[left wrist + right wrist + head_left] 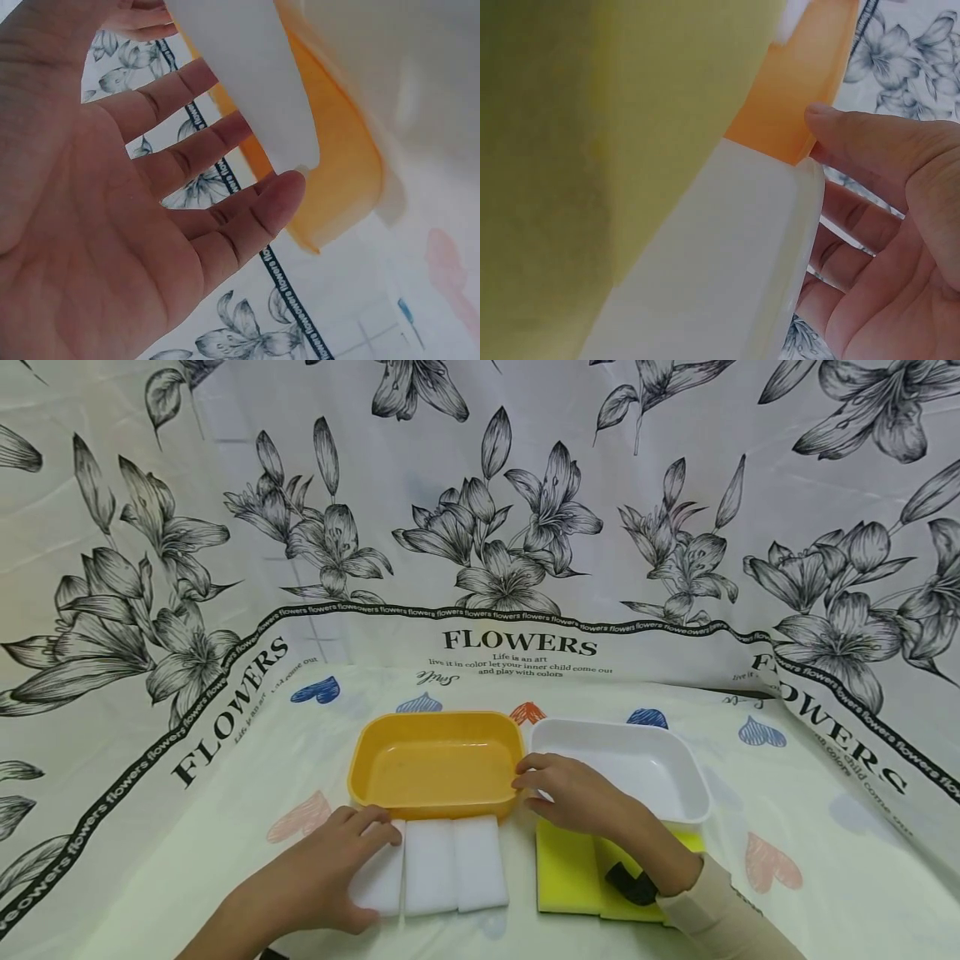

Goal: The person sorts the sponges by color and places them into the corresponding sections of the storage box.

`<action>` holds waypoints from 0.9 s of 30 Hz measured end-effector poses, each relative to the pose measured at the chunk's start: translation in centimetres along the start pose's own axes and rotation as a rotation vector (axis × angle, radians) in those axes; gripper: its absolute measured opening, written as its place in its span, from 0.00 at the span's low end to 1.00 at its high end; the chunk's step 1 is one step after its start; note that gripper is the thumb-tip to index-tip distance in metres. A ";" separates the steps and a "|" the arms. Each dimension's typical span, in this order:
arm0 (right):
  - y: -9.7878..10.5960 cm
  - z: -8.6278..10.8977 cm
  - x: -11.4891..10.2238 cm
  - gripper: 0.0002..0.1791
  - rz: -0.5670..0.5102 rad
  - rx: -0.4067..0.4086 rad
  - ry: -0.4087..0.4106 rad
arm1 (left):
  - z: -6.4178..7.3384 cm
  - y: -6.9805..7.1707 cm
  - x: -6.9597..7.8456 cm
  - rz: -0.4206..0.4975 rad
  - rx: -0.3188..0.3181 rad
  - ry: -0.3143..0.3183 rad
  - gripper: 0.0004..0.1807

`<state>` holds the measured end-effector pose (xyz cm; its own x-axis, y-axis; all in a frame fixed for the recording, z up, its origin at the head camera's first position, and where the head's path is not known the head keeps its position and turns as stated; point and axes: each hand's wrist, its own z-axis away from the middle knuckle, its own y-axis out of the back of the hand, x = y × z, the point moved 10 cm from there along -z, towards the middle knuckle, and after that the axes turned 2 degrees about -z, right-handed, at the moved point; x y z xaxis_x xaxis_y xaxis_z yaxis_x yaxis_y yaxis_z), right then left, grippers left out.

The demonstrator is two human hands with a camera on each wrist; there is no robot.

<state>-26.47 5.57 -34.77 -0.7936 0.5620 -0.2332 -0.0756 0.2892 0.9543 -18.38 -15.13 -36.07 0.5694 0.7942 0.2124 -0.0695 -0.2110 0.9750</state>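
Observation:
My left hand (333, 864) spans the leftmost of the white sponges (431, 864), fingers toward its far edge and thumb by its near end. In the left wrist view the fingers (262, 202) are extended beside a white sponge (255, 82), not curled round it. My right hand (577, 793) reaches over the left side of the white tray (652, 760). Its fingertips lie at the right rim of the yellow tray (442, 768), loosely bent. The right wrist view shows the thumb (832, 116) overlapping the yellow tray's edge (795, 97); whether it presses there is unclear.
Yellow sponges (566, 868) lie in front of the white tray, partly under the right forearm and a black strap (630, 885). The cloth (187, 868) has printed hearts. A flower-printed curtain (510, 527) rises behind and at both sides.

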 end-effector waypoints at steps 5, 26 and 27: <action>0.0 0.1 0.0 0.15 0.013 0.009 0.011 | 0.2 1.0 0.2 -0.024 0.021 0.007 0.37; 0.1 0.1 -0.2 0.15 0.026 0.020 0.044 | -0.8 4.4 -0.2 0.003 0.116 -0.014 0.36; 0.1 0.1 -0.2 0.15 0.024 0.018 0.043 | -0.9 4.4 -0.3 0.006 0.118 -0.025 0.36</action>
<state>-26.23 5.58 -34.65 -0.8201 0.5353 -0.2022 -0.0463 0.2901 0.9559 -19.59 -15.77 -31.77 0.5897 0.7784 0.2151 0.0229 -0.2823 0.9590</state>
